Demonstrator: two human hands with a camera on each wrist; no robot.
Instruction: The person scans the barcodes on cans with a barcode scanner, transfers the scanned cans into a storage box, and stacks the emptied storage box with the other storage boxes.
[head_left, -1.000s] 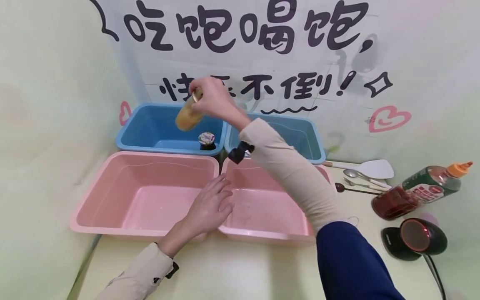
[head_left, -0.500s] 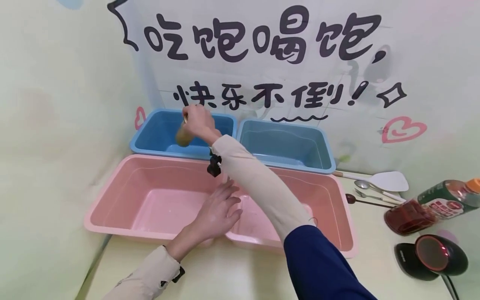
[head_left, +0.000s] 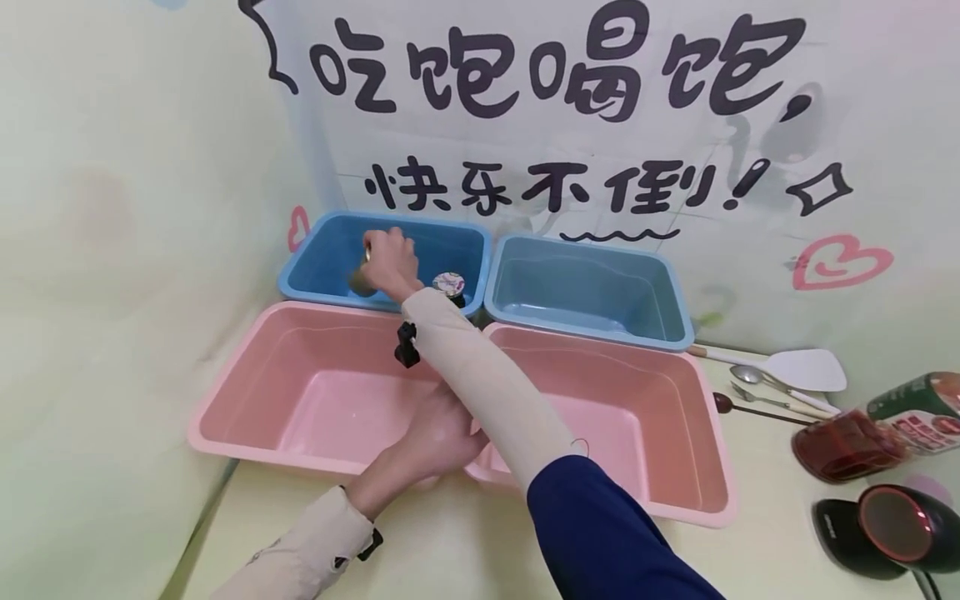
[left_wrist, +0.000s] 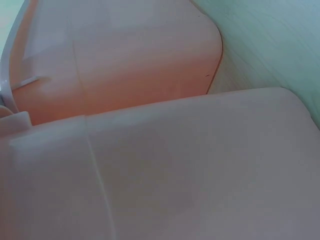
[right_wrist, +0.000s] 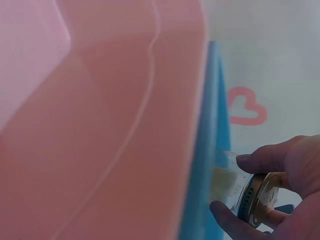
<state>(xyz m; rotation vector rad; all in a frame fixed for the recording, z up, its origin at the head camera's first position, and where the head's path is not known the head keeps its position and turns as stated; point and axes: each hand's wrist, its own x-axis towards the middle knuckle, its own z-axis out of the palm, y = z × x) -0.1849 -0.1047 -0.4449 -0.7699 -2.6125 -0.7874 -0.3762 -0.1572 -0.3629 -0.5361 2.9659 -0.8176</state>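
In the head view my right hand [head_left: 393, 262] grips a clear jar [head_left: 362, 283] with tan contents, inside the opening of the left blue bin [head_left: 318, 268]. The right wrist view shows thumb and fingers round the neck of this glass jar [right_wrist: 226, 186], just below its gold lid [right_wrist: 254, 200]; the bin's rim hides its lower end. Beside it in that bin stands a dark jar [head_left: 450, 285] with a patterned lid. My left hand [head_left: 437, 435] lies over the adjoining rims of the left pink bin [head_left: 247, 400] and right pink bin [head_left: 678, 433], its fingertips partly behind my right sleeve.
A second blue bin [head_left: 585, 287] adjoins on the right. Right of the bins lie a white spatula [head_left: 806, 369], a spoon [head_left: 746, 374] and a fork [head_left: 753, 397]. A bottle of red liquid [head_left: 847, 446] and a black device [head_left: 896, 525] stand at the far right.
My right hand has lowered the jar from above the left blue bin into its opening. The left hand stays at the pink rims. The head view has shifted left.
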